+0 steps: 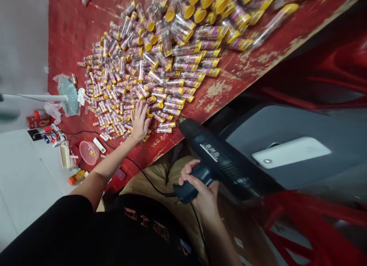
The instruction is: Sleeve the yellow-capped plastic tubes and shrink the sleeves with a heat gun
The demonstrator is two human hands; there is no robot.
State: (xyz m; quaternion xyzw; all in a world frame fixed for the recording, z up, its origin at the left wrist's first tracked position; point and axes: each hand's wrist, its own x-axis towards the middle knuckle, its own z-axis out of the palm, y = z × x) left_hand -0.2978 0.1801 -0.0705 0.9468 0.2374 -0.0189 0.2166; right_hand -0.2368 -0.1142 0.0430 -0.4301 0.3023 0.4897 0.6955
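My right hand (202, 189) is wrapped around the handle of a dark heat gun (220, 155). Its nozzle points toward the table edge, close to the nearest tubes. My left hand (139, 122) rests with fingers stretched out on a large spread of small clear tubes (114, 82) with yellow caps and printed labels. Many of these tubes lie on their sides, in rough rows near the edge. Toward the top of the view, several yellow caps (206, 0) face me.
The red table (218, 88) has worn paint along its edge. A pink basket (89, 153), an orange-capped bottle (77, 177) and a plastic bag (69, 96) stand at the left. A black cord (139, 167) crosses my lap. A white phone (292, 152) lies on a grey surface beside red chairs (312, 227).
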